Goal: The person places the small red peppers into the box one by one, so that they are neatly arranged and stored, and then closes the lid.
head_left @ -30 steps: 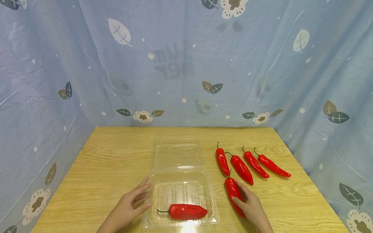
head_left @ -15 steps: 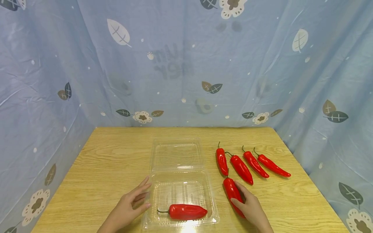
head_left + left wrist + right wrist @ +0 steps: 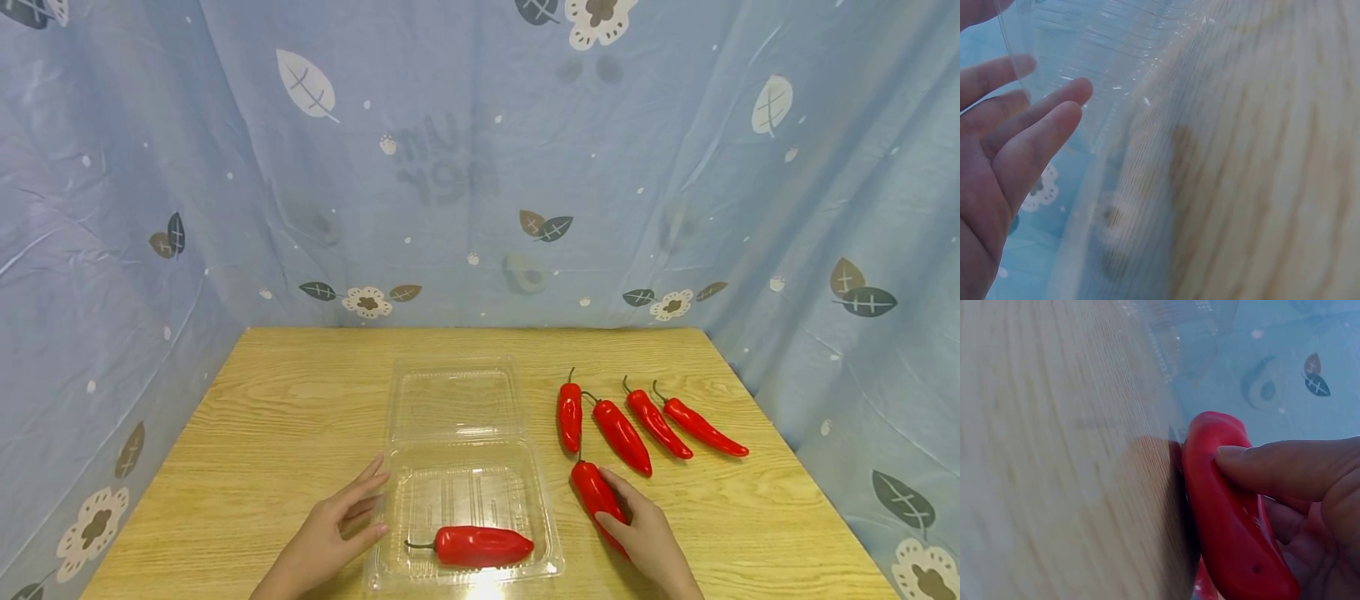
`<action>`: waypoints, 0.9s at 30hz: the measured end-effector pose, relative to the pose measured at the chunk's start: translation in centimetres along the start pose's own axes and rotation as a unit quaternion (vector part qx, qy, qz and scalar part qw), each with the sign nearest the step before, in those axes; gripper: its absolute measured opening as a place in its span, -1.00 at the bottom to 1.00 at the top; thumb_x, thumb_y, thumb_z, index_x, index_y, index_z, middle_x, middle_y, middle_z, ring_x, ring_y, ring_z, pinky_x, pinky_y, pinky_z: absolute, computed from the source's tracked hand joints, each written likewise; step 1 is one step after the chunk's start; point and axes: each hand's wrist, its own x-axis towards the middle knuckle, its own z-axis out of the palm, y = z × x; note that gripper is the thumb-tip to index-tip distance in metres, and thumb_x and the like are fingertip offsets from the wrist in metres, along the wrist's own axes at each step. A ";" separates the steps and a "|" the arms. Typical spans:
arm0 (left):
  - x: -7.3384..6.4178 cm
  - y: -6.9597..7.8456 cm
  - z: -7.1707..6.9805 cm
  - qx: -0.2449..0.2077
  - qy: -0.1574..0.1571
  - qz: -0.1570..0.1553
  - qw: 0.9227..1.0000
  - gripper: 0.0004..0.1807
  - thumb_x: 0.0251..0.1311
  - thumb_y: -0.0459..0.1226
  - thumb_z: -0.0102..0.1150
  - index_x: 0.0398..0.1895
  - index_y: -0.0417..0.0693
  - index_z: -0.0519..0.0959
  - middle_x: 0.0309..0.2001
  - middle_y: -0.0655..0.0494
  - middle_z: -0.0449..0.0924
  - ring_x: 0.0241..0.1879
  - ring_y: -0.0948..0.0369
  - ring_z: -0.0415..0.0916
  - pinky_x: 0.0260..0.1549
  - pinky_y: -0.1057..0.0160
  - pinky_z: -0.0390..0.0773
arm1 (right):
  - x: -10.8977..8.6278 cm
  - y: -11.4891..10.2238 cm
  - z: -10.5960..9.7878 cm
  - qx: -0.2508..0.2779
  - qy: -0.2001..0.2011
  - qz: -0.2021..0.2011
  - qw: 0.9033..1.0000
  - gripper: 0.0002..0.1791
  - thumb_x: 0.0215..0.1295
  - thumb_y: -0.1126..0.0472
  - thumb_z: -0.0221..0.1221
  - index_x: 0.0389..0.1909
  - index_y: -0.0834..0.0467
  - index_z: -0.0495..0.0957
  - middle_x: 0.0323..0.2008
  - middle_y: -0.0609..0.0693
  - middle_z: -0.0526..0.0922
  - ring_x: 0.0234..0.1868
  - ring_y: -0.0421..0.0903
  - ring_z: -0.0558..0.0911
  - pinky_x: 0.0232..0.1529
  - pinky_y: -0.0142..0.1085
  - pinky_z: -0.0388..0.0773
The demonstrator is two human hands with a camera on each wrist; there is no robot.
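I have the right hand [image 3: 645,533] gripping a red pepper [image 3: 590,487] between thumb and fingers, right of the clear container [image 3: 459,496], its stem pointing towards the far edge of the tabletop [image 3: 292,400]. I see the left hand [image 3: 330,529] relaxed, fingers extended at the container's left rim. The container lies open, its lid [image 3: 457,400] folded back towards that far edge; inside, along the near side, rests another pepper [image 3: 483,546], stem to the left. Four loose peppers [image 3: 621,437] lie towards the far right corner. Beyond the far edge I see a blue patterned curtain [image 3: 450,200].
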 end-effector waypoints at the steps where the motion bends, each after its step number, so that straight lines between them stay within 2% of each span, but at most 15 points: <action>1: 0.0 0.0 0.0 0.000 0.000 0.000 1.000 -0.36 0.21 -0.31 0.21 0.33 -0.28 0.26 0.44 -0.27 -0.01 0.15 -0.19 0.37 0.01 0.16 0.60 | 0.0 0.0 0.0 0.000 0.001 0.000 1.000 -0.33 0.21 0.27 0.24 0.36 0.09 0.28 0.32 0.17 0.36 0.30 0.17 0.38 0.28 0.05 0.39; 16: 0.0 -0.1 0.0 0.004 0.002 0.000 1.000 -0.36 0.21 -0.32 0.21 0.33 -0.31 0.26 0.45 -0.24 -0.01 0.15 -0.17 0.39 0.01 0.16 0.60 | -0.1 -0.2 0.0 -0.016 0.024 -0.013 0.999 -0.36 0.18 0.28 0.27 0.31 0.08 0.35 0.26 0.12 0.46 0.23 0.08 0.46 0.16 -0.14 0.49; 23: 0.1 -0.1 -0.1 0.001 0.001 -0.006 1.000 -0.37 0.22 -0.29 0.20 0.34 -0.26 0.26 0.45 -0.25 -0.01 0.17 -0.19 0.37 0.04 0.14 0.58 | 0.0 -0.5 -0.2 0.007 0.042 -0.027 0.999 -0.38 0.15 0.28 0.30 0.28 0.11 0.40 0.20 0.11 0.51 0.17 0.04 0.50 0.07 -0.32 0.54; 27: -0.2 -0.1 0.1 -0.009 -0.008 -0.023 1.000 -0.36 0.24 -0.28 0.19 0.35 -0.24 0.24 0.45 -0.25 -0.04 0.14 -0.21 0.41 0.03 0.13 0.59 | -0.1 -0.5 -0.2 0.028 0.040 -0.011 0.999 -0.38 0.15 0.27 0.31 0.27 0.09 0.41 0.20 0.09 0.52 0.14 -0.01 0.51 0.02 -0.44 0.53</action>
